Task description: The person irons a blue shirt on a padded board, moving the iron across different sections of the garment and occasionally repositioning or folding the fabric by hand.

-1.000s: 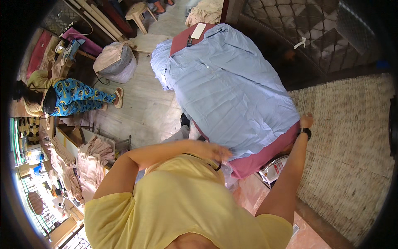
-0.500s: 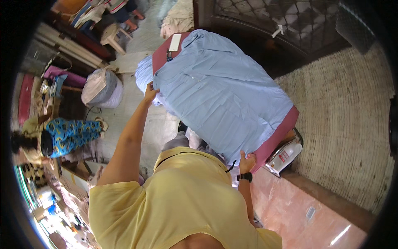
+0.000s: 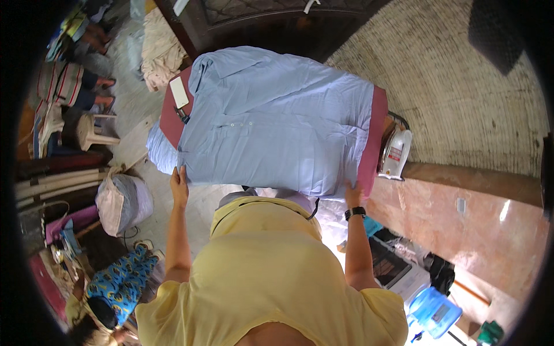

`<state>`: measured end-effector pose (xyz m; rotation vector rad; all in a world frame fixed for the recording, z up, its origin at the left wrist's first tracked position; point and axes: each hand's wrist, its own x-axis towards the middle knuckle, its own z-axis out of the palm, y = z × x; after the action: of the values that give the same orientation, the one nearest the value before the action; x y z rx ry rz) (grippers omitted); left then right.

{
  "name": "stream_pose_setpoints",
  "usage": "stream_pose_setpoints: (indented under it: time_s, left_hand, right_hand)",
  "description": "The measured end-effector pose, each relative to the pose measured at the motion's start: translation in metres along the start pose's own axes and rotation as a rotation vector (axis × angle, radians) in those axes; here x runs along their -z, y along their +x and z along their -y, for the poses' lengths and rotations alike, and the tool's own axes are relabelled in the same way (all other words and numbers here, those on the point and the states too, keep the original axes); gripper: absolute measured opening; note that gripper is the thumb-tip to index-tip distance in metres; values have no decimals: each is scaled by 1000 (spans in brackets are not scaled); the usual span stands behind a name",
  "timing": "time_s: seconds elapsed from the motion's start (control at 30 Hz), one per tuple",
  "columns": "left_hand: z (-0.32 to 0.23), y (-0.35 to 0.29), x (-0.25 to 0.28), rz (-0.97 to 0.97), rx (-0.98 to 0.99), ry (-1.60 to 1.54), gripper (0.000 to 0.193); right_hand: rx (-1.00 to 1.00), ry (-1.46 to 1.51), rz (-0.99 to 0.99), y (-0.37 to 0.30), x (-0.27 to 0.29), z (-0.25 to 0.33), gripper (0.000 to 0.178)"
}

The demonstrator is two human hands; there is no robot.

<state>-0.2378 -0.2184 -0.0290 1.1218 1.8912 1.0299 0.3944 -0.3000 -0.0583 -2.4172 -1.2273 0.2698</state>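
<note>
A light blue shirt (image 3: 271, 127) lies spread, with a few creases, over a maroon-covered ironing board (image 3: 378, 115). Its small buttons face up near the middle. My left hand (image 3: 180, 185) pinches the near left corner of the cloth at the board's edge. At the near right corner, my right hand (image 3: 354, 197), with a black watch on the wrist, grips the shirt's hem; part of its fingertips is hard to make out. A white clothes iron (image 3: 397, 153) rests at the board's right end, beyond my right hand.
A white phone (image 3: 179, 92) and a small black object (image 3: 183, 115) lie on the board's left end. Bluish cloth (image 3: 160, 151) hangs below it. A stuffed cloth bundle (image 3: 123, 202), a stool (image 3: 95, 131) and other people are leftward. A blue water bottle (image 3: 435, 311) stands lower right.
My view has turned, so the board now lies nearly level across it. Both hands still hold the shirt's near edge, which is pulled straighter along the board.
</note>
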Motion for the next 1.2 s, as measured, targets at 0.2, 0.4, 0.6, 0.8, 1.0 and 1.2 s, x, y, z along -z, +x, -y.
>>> stream_pose_setpoints:
  time_s: [0.2,0.4,0.6,0.8,1.0,1.2]
  left_hand:
    - [15,-21,16,43,118,268,32]
    - [-67,55,0,-227,-421,337,30]
    - [-152,241,-90,-270,-621,326,39]
    - [-165,298,-136,-229,-218,435,46]
    - [-294,256,-163,-109,-1040,265,46]
    - [-298,301,-236,182,-1242,564,47]
  right_hand:
    - [-231,-59,-4,-14,52,28,35]
    - [17,-240,-141,16,28,49,41]
    - [491,-69,-211,162,-1,142,38]
    - [461,-63,-81,196,-34,192,41]
    - [496,-24,-142,179,-37,185,34]
    - [467,-53,-149,173,-41,198,34]
